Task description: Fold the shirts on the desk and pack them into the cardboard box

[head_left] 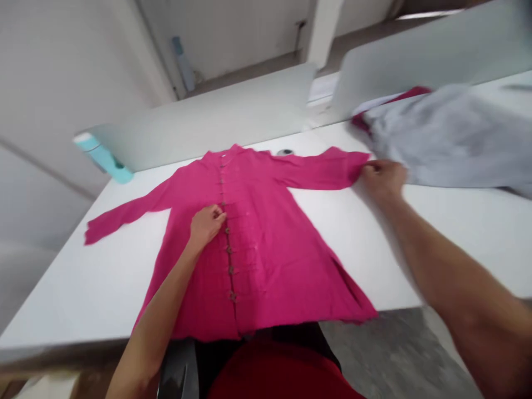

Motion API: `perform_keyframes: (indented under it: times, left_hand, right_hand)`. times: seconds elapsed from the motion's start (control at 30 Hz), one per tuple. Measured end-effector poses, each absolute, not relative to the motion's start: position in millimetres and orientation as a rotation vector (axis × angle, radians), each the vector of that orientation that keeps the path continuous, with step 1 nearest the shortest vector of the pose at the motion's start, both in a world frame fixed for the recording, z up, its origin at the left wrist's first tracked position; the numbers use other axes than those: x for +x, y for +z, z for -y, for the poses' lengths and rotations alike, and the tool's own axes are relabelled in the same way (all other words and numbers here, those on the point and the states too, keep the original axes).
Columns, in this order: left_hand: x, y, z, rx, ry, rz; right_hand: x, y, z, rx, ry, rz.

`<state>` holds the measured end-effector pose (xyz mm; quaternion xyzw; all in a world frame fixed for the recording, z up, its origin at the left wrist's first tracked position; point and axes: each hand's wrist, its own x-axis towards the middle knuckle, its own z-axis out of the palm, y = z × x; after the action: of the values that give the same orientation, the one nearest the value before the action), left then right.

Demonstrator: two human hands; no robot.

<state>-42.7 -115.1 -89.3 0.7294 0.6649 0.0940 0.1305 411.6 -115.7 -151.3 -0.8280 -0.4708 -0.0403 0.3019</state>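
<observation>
A bright pink long-sleeved shirt [257,244] lies spread flat, front up, on the white table [436,238], with a row of dark buttons down its middle. My left hand [206,224] rests on the shirt beside the button line, fingers curled and pressing the cloth. My right hand [383,177] is stretched out to the far right and pinches the cuff of the shirt's right sleeve [328,169]. The other sleeve [124,213] lies stretched out toward the left.
A pile of light grey cloth [449,138] with a bit of red cloth under it lies at the back right, just beyond my right hand. A pale blue bottle [103,158] lies at the back left. Grey partition panels [216,119] stand along the table's far edge.
</observation>
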Motion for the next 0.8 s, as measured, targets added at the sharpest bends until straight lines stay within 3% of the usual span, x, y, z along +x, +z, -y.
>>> perform_keyframes:
  times: [0.37,0.8]
  left_hand:
    - [-14,-73,125,2.33,0.422,-1.895]
    - [16,-120,119,2.552,0.376,-1.751]
  right_hand:
    - [426,-164,101,-2.168,-0.019,1.158]
    - [432,-161,96,-2.185,-0.053,1.246]
